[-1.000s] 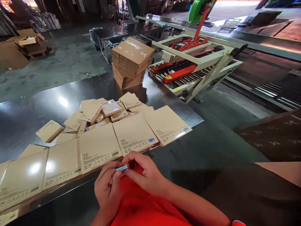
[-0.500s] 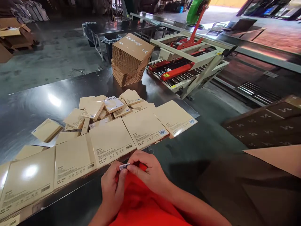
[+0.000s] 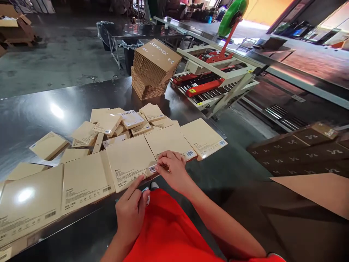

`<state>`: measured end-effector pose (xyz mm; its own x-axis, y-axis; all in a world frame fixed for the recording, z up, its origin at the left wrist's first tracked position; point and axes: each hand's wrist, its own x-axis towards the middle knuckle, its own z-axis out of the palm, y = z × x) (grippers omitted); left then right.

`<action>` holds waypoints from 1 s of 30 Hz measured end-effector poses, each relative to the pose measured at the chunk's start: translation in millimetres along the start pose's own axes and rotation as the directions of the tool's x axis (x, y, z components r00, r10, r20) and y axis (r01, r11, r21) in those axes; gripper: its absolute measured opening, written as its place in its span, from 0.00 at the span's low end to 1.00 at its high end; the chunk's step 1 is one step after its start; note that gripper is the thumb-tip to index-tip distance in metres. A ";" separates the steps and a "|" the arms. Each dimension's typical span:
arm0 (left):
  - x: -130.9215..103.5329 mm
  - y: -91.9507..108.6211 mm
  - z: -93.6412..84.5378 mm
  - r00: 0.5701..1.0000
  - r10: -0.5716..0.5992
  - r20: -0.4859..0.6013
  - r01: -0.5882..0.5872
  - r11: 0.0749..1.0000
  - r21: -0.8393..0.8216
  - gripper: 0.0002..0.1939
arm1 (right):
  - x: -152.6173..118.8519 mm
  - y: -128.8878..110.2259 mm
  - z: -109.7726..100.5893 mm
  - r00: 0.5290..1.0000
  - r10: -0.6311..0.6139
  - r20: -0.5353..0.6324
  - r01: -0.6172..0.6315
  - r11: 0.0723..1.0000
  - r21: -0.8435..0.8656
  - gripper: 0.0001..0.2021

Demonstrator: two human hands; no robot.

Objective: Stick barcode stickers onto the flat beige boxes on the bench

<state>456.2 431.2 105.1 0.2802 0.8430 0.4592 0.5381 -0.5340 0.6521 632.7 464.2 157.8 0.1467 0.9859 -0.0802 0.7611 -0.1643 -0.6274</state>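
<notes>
A flat beige box [image 3: 131,154] lies at the table's front edge. At its lower right corner sits a white barcode sticker [image 3: 152,169], with the thumb and fingertips of my right hand [image 3: 173,168] closed at the sticker's right edge. My left hand [image 3: 132,206] is just below the box, its index finger stretched to the box's front edge. Its other fingers are curled around a small white-and-bluish label strip [image 3: 147,196], mostly hidden. To the right, another beige box [image 3: 166,140] is partly covered by my right hand, and a farther box [image 3: 203,136] bears a white barcode sticker.
More beige boxes [image 3: 84,171] line the front edge leftward. Behind them is a loose pile of smaller boxes [image 3: 107,122]. A stack of flattened cartons [image 3: 155,65] stands at the table's far end, beside a roller machine [image 3: 215,76]. Brown cartons [image 3: 297,149] are at right.
My hands have parted. My right hand has moved up and forward to the box corner with a barcode sticker, while my left hand keeps the strip and extends its index finger.
</notes>
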 end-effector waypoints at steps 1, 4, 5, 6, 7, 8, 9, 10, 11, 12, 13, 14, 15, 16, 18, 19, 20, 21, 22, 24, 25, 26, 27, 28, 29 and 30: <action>0.1 0.2 0.0 1.000 -0.001 0.002 0.001 1.000 -0.005 0.13 | -0.3 -1.3 0.7 1.000 -0.002 0.003 0.002 1.000 -0.013 0.08; 1.0 1.7 -0.5 1.000 -0.008 -0.007 0.008 1.000 -0.012 0.13 | -0.1 -2.1 1.9 1.000 -0.011 0.018 0.013 0.998 -0.063 0.08; 1.4 2.1 -0.6 1.000 -0.010 -0.014 0.010 1.000 -0.014 0.13 | 0.3 -1.5 2.4 1.000 -0.016 0.021 0.018 0.997 -0.080 0.08; 1.7 2.5 -0.7 1.000 -0.010 -0.019 0.010 1.000 -0.014 0.12 | 0.7 -0.6 3.1 1.000 -0.020 0.021 0.022 0.995 -0.096 0.08; 1.9 2.6 -0.7 1.000 -0.009 -0.023 0.009 1.000 -0.013 0.12 | 1.0 0.4 4.0 1.000 -0.023 0.017 0.025 0.993 -0.114 0.08; 2.0 2.6 -0.7 1.000 -0.005 -0.024 0.005 1.000 -0.010 0.12 | 1.1 1.4 5.1 1.000 -0.027 0.009 0.028 0.991 -0.132 0.08; 2.1 2.4 -0.7 1.000 -0.001 -0.021 0.001 1.000 -0.006 0.12 | 0.9 2.3 6.3 1.000 -0.031 0.000 0.030 0.988 -0.151 0.08; 2.0 2.0 -0.7 1.000 0.002 -0.021 -0.002 1.000 -0.003 0.12 | 0.5 3.0 7.5 0.999 -0.036 -0.009 0.034 0.985 -0.168 0.08; 1.8 1.6 -0.8 1.000 0.004 -0.020 -0.004 1.000 -0.002 0.12 | -0.2 3.4 8.8 0.999 -0.044 -0.019 0.039 0.982 -0.184 0.09; 1.5 1.2 -0.9 1.000 0.003 -0.018 -0.003 1.000 -0.002 0.12 | -0.9 3.5 10.0 0.998 -0.054 -0.029 0.047 0.979 -0.200 0.09; 1.1 0.8 -1.1 1.000 -0.001 -0.017 0.001 1.000 -0.001 0.12 | -1.5 3.3 11.0 0.997 -0.066 -0.040 0.056 0.974 -0.217 0.09; 0.7 0.5 -1.3 1.000 -0.002 -0.016 0.002 1.000 0.002 0.13 | -1.8 2.9 12.0 0.995 -0.082 -0.049 0.068 0.969 -0.238 0.09; 0.2 0.2 -1.5 1.000 -0.003 -0.013 0.003 1.000 0.009 0.13 | -1.7 2.4 12.8 0.993 -0.100 -0.058 0.081 0.962 -0.263 0.10; -0.2 0.1 -1.5 1.000 -0.003 -0.009 0.003 1.000 0.019 0.13 | -1.1 1.9 13.4 0.991 -0.116 -0.064 0.093 0.952 -0.292 0.12; -0.7 -0.2 -1.2 1.000 0.004 -0.005 -0.003 0.999 0.043 0.14 | 1.9 1.7 14.3 0.989 -0.130 -0.067 0.099 0.932 -0.348 0.15; -0.7 -0.5 -1.0 1.000 0.007 -0.005 -0.007 0.999 0.051 0.14 | 3.9 2.5 14.7 0.990 -0.124 -0.069 0.090 0.926 -0.367 0.16; -0.5 -0.8 -0.8 1.000 0.009 -0.006 -0.009 0.999 0.052 0.14 | 6.1 4.0 15.1 0.991 -0.114 -0.071 0.079 0.923 -0.377 0.16; -0.2 -1.2 -0.8 1.000 0.009 -0.006 -0.009 0.999 0.042 0.13 | 7.9 6.1 15.6 0.992 -0.105 -0.074 0.070 0.924 -0.376 0.15; 0.3 -1.8 -1.4 1.000 0.005 -0.003 -0.005 1.000 0.018 0.13 | 9.1 8.5 16.1 0.991 -0.104 -0.079 0.068 0.928 -0.366 0.13; 1.1 -2.9 -5.1 1.000 -0.025 0.016 0.026 0.997 -0.068 0.13 | 8.3 12.5 17.0 0.985 -0.128 -0.112 0.086 0.942 -0.323 0.08; 1.3 -3.4 -8.6 0.998 -0.052 0.019 0.054 0.991 -0.120 0.13 | 5.8 12.8 17.2 0.979 -0.148 -0.138 0.104 0.953 -0.285 0.06; 1.2 -3.8 -13.1 0.996 -0.084 0.017 0.086 0.982 -0.171 0.13 | 1.9 11.2 17.4 0.970 -0.171 -0.172 0.130 0.965 -0.227 0.06; 0.8 -4.0 -18.6 0.993 -0.116 0.007 0.114 0.970 -0.214 0.12 | -3.3 7.5 17.3 0.959 -0.195 -0.205 0.166 0.975 -0.149 0.06; 0.1 -4.1 -24.6 0.990 -0.141 -0.011 0.134 0.960 -0.247 0.12 | -9.5 1.7 17.3 0.949 -0.223 -0.222 0.218 0.975 -0.048 0.05; -0.9 -4.2 -30.7 0.987 -0.160 -0.029 0.146 0.952 -0.268 0.11 | -16.2 -6.0 17.3 0.942 -0.262 -0.212 0.283 0.956 0.075 0.03; -2.1 -4.4 -36.5 0.984 -0.171 -0.045 0.152 0.948 -0.281 0.11 | -22.9 -14.9 17.8 0.936 -0.311 -0.166 0.342 0.916 0.210 0.04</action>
<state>424.2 429.5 123.4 0.1483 0.9182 0.3673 0.3294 -0.3960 0.8571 606.7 444.7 155.2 0.0051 0.9686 0.2486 0.6147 0.1930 -0.7647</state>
